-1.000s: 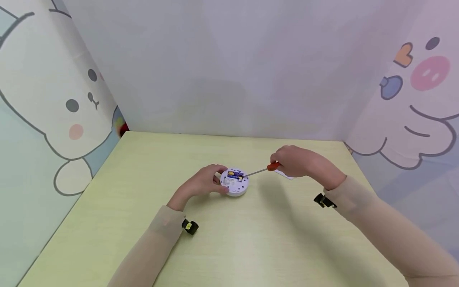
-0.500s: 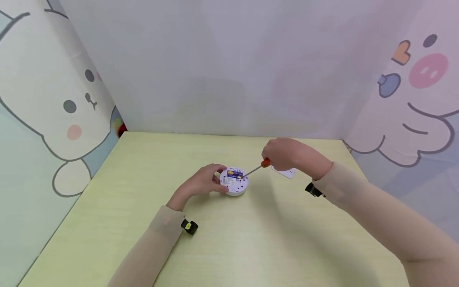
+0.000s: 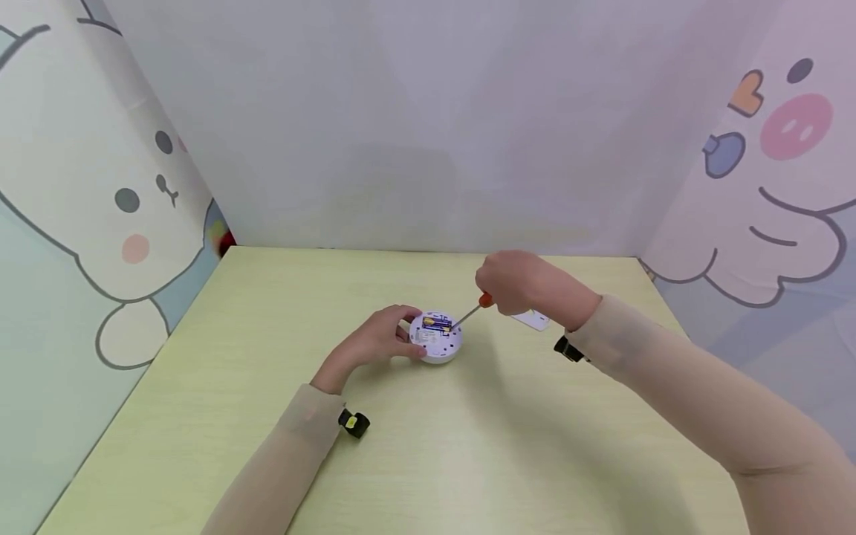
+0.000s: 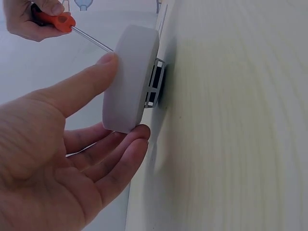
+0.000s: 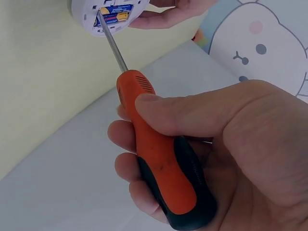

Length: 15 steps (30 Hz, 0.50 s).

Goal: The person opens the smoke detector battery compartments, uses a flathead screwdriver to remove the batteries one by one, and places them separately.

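Note:
A round white smoke alarm (image 3: 435, 352) lies face down on the table, its vented grille (image 4: 155, 84) underneath. Two blue-and-yellow batteries (image 5: 115, 14) sit in its uncovered battery slot. My left hand (image 3: 377, 339) grips the alarm by its left side, thumb at the near edge and fingers round the far side. In my right hand (image 3: 518, 282) is a screwdriver with an orange and black handle (image 5: 159, 154), thumb along it and fingers curled round. Its metal shaft (image 5: 115, 52) slants down to the left, the tip at the end of the batteries.
On the pale wooden table (image 3: 401, 461), a flat white cover (image 3: 533, 320) lies right of the alarm, partly behind my right hand. A plain wall sheet (image 3: 414, 148) stands along the back edge, with cartoon-printed sheets (image 3: 143, 223) on both sides.
My right hand has moved left and slightly away, so the screwdriver now stands steeper. Its tip stays at the battery slot. The left hand and the alarm have hardly moved.

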Tool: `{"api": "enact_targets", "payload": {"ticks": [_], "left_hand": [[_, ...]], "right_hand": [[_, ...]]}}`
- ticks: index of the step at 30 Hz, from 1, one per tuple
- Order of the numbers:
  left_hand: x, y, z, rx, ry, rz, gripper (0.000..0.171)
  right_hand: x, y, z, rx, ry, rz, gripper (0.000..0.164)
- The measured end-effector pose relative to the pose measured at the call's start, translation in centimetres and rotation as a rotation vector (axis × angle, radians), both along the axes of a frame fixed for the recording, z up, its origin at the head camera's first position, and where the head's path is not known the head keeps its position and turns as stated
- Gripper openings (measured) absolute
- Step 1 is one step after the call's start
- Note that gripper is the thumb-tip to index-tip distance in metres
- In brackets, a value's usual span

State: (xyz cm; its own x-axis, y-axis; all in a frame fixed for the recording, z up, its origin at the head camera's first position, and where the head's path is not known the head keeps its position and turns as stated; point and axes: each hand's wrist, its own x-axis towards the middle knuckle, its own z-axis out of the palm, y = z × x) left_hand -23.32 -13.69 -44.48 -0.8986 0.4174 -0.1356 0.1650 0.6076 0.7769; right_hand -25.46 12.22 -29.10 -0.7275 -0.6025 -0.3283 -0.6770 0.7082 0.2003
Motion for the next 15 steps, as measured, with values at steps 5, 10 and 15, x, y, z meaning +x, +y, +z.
{"api": "enact_targets", "payload": {"ticks": [5, 10, 15], "left_hand": [[0.0, 0.1, 0.0, -0.004, -0.012, 0.022, 0.078], [-0.1, 0.1, -0.1, -0.003, -0.022, 0.035, 0.077], [-0.3, 0.0, -0.4, -0.001, -0.034, 0.039, 0.075]], "right_hand": [[-0.3, 1.3, -0.5, -0.062, -0.054, 0.001, 0.016], [-0.8, 2.9, -1.0, -0.145, -0.117, -0.016, 0.012], [-1.2, 4.4, -2.1, -0.223, -0.176, -0.015, 0.013]]}}
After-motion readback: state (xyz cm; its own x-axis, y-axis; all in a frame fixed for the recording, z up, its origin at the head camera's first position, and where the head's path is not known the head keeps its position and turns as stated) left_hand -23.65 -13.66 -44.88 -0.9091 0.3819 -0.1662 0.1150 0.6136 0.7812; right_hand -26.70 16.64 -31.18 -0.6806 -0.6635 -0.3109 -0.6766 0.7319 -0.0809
